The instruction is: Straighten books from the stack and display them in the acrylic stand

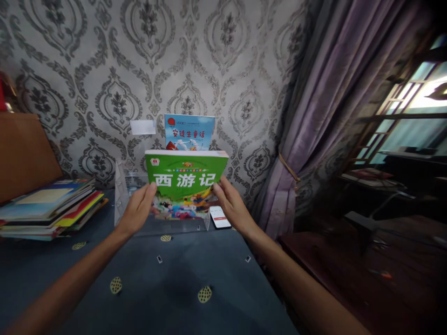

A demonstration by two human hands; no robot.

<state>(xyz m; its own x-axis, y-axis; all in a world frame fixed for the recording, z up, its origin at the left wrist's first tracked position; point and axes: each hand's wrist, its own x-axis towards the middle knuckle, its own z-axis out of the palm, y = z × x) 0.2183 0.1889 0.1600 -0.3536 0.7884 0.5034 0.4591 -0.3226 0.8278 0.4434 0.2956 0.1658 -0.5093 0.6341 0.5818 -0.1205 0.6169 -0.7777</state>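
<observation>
A green book (181, 186) with white Chinese characters and a colourful picture on its cover is held upright between my two hands. My left hand (138, 207) grips its left edge, thumb on the cover. On the opposite edge my right hand (232, 202) is closed the same way. Behind the green book, a blue book (190, 125) with red characters stands against the wall, its lower part hidden. A clear plastic stand (120, 197) shows around and below the green book, which covers most of it.
Several books and booklets (52, 204) lie stacked at the left beside a brown board (28, 153). A phone (220, 217) with a lit screen is near my right hand. The dark patterned tablecloth (167, 288) ends at the right, by a tied purple curtain (296, 153).
</observation>
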